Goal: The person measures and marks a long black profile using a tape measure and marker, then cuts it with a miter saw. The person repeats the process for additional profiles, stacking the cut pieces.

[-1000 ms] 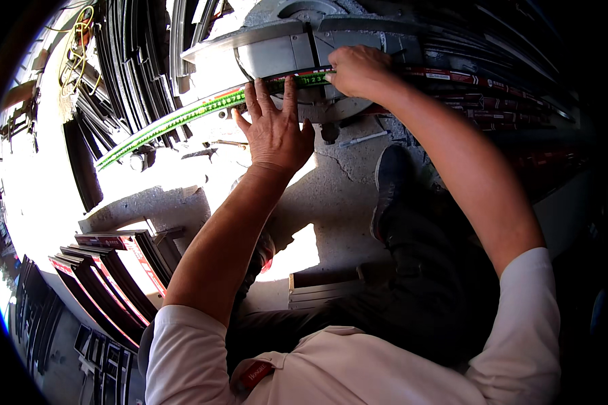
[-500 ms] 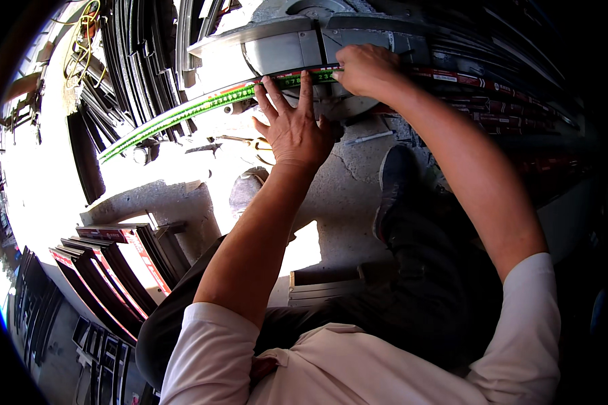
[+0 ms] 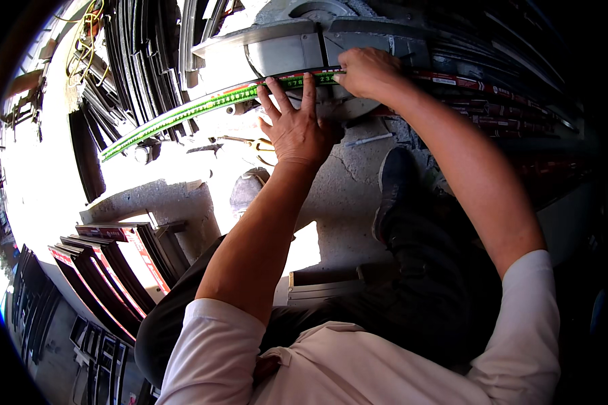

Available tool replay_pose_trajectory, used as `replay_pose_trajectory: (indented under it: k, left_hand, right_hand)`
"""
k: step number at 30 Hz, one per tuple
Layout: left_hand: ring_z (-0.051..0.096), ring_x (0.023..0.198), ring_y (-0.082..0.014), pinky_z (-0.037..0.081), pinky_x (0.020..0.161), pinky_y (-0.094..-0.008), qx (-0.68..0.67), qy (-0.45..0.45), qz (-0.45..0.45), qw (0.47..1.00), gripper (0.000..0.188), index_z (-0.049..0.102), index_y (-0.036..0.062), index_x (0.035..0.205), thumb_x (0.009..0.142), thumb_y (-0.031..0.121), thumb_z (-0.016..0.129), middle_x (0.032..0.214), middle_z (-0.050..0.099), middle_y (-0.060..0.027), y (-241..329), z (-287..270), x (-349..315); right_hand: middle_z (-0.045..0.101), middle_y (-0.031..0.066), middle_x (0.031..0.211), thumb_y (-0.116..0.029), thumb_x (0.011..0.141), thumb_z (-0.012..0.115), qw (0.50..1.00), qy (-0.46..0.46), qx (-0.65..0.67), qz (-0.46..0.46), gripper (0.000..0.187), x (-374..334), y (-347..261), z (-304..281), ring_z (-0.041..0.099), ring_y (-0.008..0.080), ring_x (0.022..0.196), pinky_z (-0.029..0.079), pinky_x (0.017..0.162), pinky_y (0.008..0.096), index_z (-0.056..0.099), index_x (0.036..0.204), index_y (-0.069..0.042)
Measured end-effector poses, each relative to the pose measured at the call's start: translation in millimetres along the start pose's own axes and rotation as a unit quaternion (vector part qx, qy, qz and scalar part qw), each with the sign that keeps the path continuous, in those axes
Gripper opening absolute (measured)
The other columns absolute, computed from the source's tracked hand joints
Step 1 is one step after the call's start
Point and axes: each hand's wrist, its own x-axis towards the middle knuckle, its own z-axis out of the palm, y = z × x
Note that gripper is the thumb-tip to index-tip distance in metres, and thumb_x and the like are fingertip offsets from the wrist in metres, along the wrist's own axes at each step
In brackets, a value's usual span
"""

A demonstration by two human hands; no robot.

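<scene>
Concrete floor [image 3: 344, 216] opens below the hands, bounded by stacked strips [image 3: 108, 253] at lower left and a dark shoe [image 3: 397, 175] at right. Green tape [image 3: 182, 113] lies along the near edge of a red-and-black strip [image 3: 479, 85], before a metal fence [image 3: 263, 34] — reaching well past its left end. The left hand [image 3: 297, 135] rests fingers spread wide across the tape; the right hand [image 3: 371, 73] pinches tape and strip together.
</scene>
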Motion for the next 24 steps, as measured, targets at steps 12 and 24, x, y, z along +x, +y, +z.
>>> replay_pose_trajectory:
  k: [12, 24]
  left_hand:
    - [0.008, 0.156, -0.0583, 0.034, 0.112, -0.0689, -0.003, 0.015, 0.007, 1.000, 0.094, 0.023, 0.0333, 0.169, 0.087, 0.030, 0.069, 0.170, 0.006, -0.0370, -0.3, 6.0, 0.7]
    - [0.004, 0.155, -0.0618, 0.036, 0.114, -0.0687, -0.010, 0.003, 0.007, 1.000, 0.095, 0.021, 0.0317, 0.170, 0.088, 0.029, 0.068, 0.169, 0.006, -0.0383, -2.9, 4.5, -0.2]
  right_hand:
    - [0.073, 0.0166, 0.121, -0.045, 0.088, 0.079, 1.000, 0.005, -0.010, -0.012, 0.058, -12.2, 10.2, 1.7, 0.068, 0.0391, 0.119, 0.053, 0.101, 0.0549, 0.065, 0.133, -0.012]
    - [0.072, 0.0148, 0.099, -0.029, 0.099, 0.072, 0.910, 0.355, 0.189, -0.103, 0.030, -89.2, 64.8, 15.7, 0.071, 0.0307, 0.087, 0.056, 0.076, 0.0406, 0.059, 0.107, -0.003]
